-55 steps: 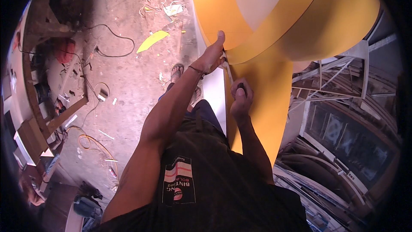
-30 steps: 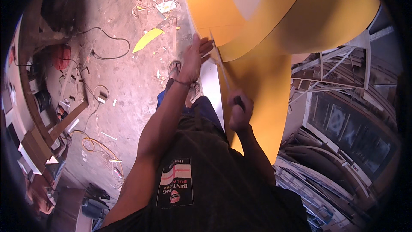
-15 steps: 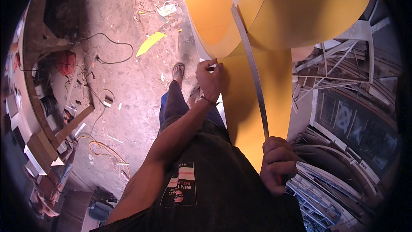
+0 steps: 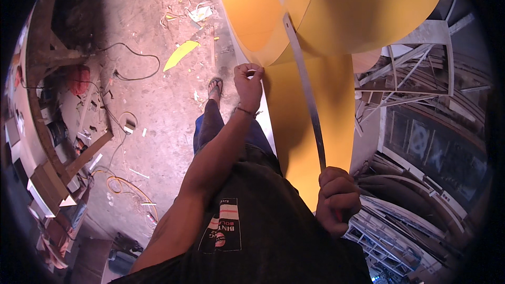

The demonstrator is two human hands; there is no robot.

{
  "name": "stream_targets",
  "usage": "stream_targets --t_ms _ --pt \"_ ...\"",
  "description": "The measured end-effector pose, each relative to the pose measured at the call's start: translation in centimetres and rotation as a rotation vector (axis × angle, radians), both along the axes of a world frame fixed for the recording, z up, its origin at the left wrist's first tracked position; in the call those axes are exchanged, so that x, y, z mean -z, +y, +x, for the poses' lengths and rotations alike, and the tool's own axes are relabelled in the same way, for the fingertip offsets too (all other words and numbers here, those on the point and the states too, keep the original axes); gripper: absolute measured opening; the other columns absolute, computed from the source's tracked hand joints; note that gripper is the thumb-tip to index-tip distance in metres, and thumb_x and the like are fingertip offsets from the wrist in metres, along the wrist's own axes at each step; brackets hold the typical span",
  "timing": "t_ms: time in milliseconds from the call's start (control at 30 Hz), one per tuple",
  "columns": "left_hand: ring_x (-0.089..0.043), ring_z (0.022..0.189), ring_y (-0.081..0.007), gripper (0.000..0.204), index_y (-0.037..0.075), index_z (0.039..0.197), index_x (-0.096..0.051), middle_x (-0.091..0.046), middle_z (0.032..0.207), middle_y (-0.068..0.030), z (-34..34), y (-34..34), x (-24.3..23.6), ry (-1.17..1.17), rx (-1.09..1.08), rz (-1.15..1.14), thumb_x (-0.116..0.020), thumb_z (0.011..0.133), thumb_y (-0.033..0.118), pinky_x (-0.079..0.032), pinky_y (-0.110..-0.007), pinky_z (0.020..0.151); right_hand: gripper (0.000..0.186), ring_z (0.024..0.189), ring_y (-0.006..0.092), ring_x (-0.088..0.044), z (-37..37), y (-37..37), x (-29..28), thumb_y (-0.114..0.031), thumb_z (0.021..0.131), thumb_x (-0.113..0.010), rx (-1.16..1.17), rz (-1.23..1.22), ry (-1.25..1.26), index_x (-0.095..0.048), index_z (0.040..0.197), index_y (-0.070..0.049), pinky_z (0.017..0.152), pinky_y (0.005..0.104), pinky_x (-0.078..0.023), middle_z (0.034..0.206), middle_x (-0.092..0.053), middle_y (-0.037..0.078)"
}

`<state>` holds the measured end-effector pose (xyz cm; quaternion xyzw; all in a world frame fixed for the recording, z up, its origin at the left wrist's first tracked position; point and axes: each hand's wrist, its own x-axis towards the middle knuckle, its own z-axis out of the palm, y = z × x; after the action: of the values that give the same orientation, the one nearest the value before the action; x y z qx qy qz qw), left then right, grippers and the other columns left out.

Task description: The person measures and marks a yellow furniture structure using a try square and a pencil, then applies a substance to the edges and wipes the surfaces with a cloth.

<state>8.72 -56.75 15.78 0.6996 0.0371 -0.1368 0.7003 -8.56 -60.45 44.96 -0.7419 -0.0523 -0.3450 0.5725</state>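
Observation:
My left hand (image 4: 248,83) has its fingers curled and pinched at the left edge of a long yellow sheet (image 4: 292,115); whatever is between them is too small to make out. My right hand (image 4: 336,200) is wrapped round a handle, partly red, at the lower end of a long flat metal blade (image 4: 307,94). The blade slants up across the yellow sheet, its holed tip lying over curved yellow pieces (image 4: 379,10) above. A pale strip shows along the yellow sheet's left side.
The dusty floor (image 4: 144,142) carries a yellow offcut (image 4: 181,52), cables (image 4: 126,79) and scraps. Wooden boards and frames (image 4: 71,163) stand along the left. To the right are pale lattice frames (image 4: 405,79), a dark glazed panel (image 4: 431,152) and stacked curved pieces.
My right hand has moved down and right with the blade, which now slants well away from my left hand. My left hand has gone from extended fingers to a pinch, then risen slightly.

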Motion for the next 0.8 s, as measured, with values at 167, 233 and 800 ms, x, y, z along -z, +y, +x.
stream_targets --t_ms 167,233,800 --pt "-0.067 0.086 -0.0176 0.017 0.009 0.108 -0.066 -0.066 0.093 -0.0029 1.0 4.4 2.7 0.623 -0.173 -0.097 -0.070 0.097 0.022 -0.053 -0.033 0.068 0.046 0.045 0.0160 -0.036 -0.6 0.4 -0.1 -0.049 0.095 -0.058 0.021 0.002 -0.002 -0.049 0.084 -0.005 0.042 0.0336 -0.027 0.062 -0.042 0.006" --pt "-0.067 0.085 -0.0172 0.017 0.010 0.107 -0.067 -0.066 0.092 -0.0025 1.2 6.5 4.1 0.675 -0.177 -0.063 -0.070 0.097 0.024 -0.052 -0.033 0.067 0.046 0.046 0.0158 -0.036 -0.6 0.6 0.1 -0.049 0.094 -0.058 0.002 0.031 -0.030 -0.049 0.084 -0.005 0.042 0.0338 -0.027 0.063 -0.043 0.006" --pt "-0.061 0.089 -0.0154 0.053 -0.002 0.137 -0.059 -0.067 0.117 -0.0117 9.5 0.5 0.6 0.287 0.160 -0.215 -0.064 0.100 0.035 -0.051 -0.031 0.068 0.041 0.058 0.0058 -0.032 9.1 -1.3 11.5 -0.044 0.101 -0.046 0.178 0.315 0.599 -0.048 0.079 -0.009 0.053 0.0261 -0.023 0.066 -0.035 -0.004"
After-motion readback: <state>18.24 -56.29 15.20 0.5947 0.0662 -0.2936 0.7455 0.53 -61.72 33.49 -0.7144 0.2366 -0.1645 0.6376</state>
